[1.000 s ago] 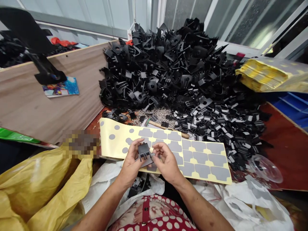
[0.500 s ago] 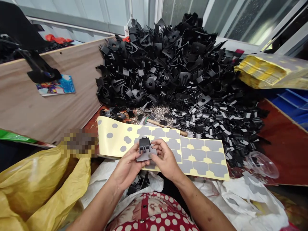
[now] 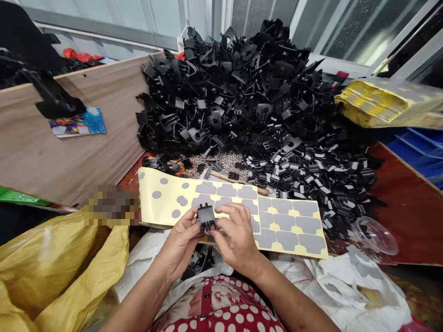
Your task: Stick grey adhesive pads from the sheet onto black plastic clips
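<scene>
"Hands first: what is each one doing?"

"Left hand (image 3: 180, 240) grips a black clip (image 3: 206, 216) by its left side, fingers bent around it. Right hand (image 3: 239, 239) pinches its right side with thumb and forefinger, the other fingers curled."

"And where exactly is that clip?"

"Held up between both hands, prongs showing at its top and bottom, over the front edge of the yellow sticker sheet (image 3: 166, 204). Grey patches cover much of that sheet, and a second sheet (image 3: 294, 222) with patches sticks out to its right."

"What lies farther back on the worktop (image 3: 398, 203)?"

"Just behind the stickers, a tool with a wooden handle (image 3: 238, 181), beside a spread of tiny shiny metal bits (image 3: 226, 161). Beyond them, a tall heap of black plastic parts (image 3: 238, 87) fills the back, with smaller black pieces (image 3: 297, 166) toward the right."

"Anything near the corners?"

"A clear plastic bowl (image 3: 377, 236) sits near the front right corner; a yellow sack (image 3: 55, 267) sags past the front left one."
</scene>
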{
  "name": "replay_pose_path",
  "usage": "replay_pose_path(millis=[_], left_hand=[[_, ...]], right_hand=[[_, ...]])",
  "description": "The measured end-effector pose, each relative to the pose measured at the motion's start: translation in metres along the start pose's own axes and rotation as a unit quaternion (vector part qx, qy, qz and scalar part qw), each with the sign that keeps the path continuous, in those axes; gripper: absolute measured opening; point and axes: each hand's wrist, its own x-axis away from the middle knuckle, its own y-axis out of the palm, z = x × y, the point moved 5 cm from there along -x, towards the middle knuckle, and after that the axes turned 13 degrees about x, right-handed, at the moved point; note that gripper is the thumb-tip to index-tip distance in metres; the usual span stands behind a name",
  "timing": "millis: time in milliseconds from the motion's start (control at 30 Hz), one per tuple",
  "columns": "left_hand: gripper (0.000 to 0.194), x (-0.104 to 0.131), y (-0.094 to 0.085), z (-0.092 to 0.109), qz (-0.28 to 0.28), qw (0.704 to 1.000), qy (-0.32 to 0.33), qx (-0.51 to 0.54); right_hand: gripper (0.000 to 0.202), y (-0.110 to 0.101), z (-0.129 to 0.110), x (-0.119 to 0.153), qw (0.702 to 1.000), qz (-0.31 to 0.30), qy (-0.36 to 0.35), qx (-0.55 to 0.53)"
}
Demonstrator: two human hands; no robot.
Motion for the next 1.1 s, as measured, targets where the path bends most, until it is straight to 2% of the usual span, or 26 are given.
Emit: replay_pose_path(millis=[100, 200, 267, 333, 367, 467, 500, 567, 633, 667, 767, 867, 967, 1033, 1100], left_hand=[[0.049, 0.009, -0.018, 0.020, 0.077, 0.994, 0.073, -0.010], [0.043, 0.023, -0.042, 0.042, 0.129, 0.979, 0.122, -0.103], [0.036, 0.031, -0.055, 0.047, 0.114, 0.961, 0.116, -0.226], [0.032, 0.038, -0.066, 0.043, 0.066, 0.919, 0.112, -0.371], [0.029, 0.040, -0.070, 0.039, 0.038, 0.890, 0.114, -0.439], [0.021, 0.047, -0.083, 0.024, -0.028, 0.804, 0.134, -0.579], [0.021, 0.048, -0.087, 0.020, -0.039, 0.784, 0.142, -0.603], [0.026, 0.049, -0.093, 0.016, -0.052, 0.761, 0.161, -0.626], [0.027, 0.049, -0.096, 0.016, -0.056, 0.760, 0.175, -0.624], [0.026, 0.049, -0.096, 0.017, -0.052, 0.767, 0.180, -0.614], [0.026, 0.046, -0.090, 0.023, -0.015, 0.795, 0.196, -0.574], [0.023, 0.043, -0.074, 0.031, -0.003, 0.806, 0.219, -0.549], [0.018, 0.039, -0.056, 0.044, -0.009, 0.802, 0.253, -0.541], [0.019, 0.033, -0.049, 0.055, 0.013, 0.801, 0.273, -0.532], [0.031, 0.021, -0.042, 0.062, 0.039, 0.810, 0.286, -0.510]], right_hand=[[0.012, -0.005, 0.017, 0.000, 0.996, -0.004, 0.067, -0.057], [0.014, 0.008, 0.041, 0.005, 0.992, -0.076, 0.097, 0.002], [0.016, 0.024, 0.051, 0.010, 0.984, -0.137, 0.071, 0.093], [0.014, 0.036, 0.057, 0.015, 0.971, -0.161, 0.039, 0.170], [0.021, 0.039, 0.058, 0.016, 0.967, -0.164, 0.029, 0.194], [0.064, 0.039, 0.063, 0.011, 0.961, -0.178, 0.017, 0.210], [0.068, 0.037, 0.064, 0.004, 0.961, -0.188, 0.013, 0.204], [0.053, 0.034, 0.069, -0.017, 0.963, -0.198, -0.001, 0.181], [0.029, 0.036, 0.076, -0.052, 0.969, -0.181, -0.006, 0.170], [0.023, 0.040, 0.081, -0.072, 0.970, -0.167, -0.006, 0.177], [0.020, 0.067, 0.097, -0.135, 0.960, -0.154, -0.010, 0.234], [0.033, 0.100, 0.104, -0.178, 0.955, -0.176, -0.041, 0.237], [0.031, 0.108, 0.102, -0.185, 0.955, -0.181, -0.064, 0.225], [0.036, 0.095, 0.093, -0.170, 0.965, -0.153, -0.069, 0.201], [0.041, 0.073, 0.080, -0.146, 0.987, -0.092, -0.060, 0.115]])
